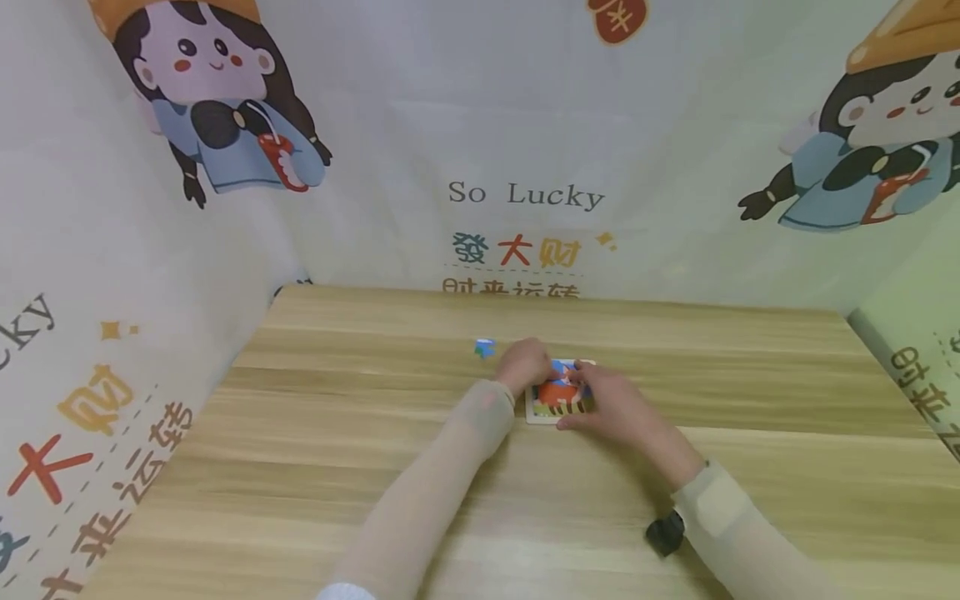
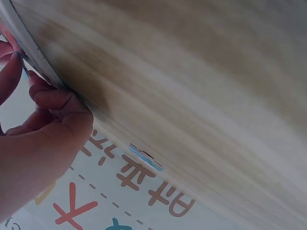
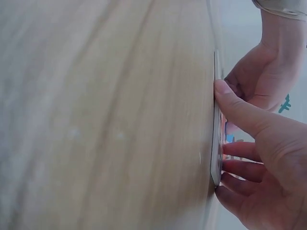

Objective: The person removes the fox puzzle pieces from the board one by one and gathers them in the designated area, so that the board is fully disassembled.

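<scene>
A small jigsaw puzzle board [image 1: 540, 421] with a pale rim and a red-orange animal picture lies on the wooden table. My right hand [image 1: 611, 404] grips it from the right, thumb at the near edge and fingers over the far side. At its upper left, my left hand [image 1: 527, 364] has curled fingers and pinches a small blue puzzle piece [image 3: 230, 138] over the picture; the hands largely hide this piece. The right thumb [image 3: 230, 101] lies along the board's edge in the right wrist view. A loose blue-and-green puzzle piece [image 1: 484, 347] lies left of the left hand.
The wooden table [image 1: 337, 400] reaches back to a printed cloth backdrop [image 1: 375, 150] with lettering and cartoon figures, which also rises at both sides. A black device [image 1: 665, 533] sits at the right wrist, close over the tabletop.
</scene>
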### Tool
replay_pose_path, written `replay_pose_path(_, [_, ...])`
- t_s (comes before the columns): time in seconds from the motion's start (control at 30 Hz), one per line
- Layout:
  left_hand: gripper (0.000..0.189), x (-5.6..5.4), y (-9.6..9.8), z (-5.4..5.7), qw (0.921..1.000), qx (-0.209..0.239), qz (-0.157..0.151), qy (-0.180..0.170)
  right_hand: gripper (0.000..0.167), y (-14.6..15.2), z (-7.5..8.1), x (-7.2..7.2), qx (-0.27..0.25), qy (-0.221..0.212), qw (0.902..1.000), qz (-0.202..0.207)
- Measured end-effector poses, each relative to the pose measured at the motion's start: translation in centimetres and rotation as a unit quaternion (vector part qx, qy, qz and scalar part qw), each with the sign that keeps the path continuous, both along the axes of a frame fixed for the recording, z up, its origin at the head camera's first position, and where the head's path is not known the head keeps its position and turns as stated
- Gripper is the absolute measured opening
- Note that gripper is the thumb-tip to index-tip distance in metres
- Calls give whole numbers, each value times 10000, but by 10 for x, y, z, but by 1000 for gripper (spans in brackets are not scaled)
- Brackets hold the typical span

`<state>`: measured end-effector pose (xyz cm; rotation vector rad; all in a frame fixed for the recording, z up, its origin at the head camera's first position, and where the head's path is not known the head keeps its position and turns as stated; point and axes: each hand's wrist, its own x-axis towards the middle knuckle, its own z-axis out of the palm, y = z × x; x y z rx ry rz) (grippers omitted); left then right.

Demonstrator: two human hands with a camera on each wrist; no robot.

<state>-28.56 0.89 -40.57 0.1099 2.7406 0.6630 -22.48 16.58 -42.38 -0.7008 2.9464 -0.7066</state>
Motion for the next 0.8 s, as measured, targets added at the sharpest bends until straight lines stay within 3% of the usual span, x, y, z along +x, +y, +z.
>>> replay_pose_path(0.3, [19, 2, -6, 3, 9984, 501, 46, 251, 72, 0, -2, 1, -119, -33, 9997, -210])
replay_pose_path(0.6, [19, -2, -8, -1, 9964, 791, -42, 285, 44, 2, -4, 2, -96, 426, 9985, 327])
replay_pose_path(0.8, [14, -4, -6, -2, 9962, 863, -6, 86, 43, 5, -3, 2, 39, 348, 9988, 327])
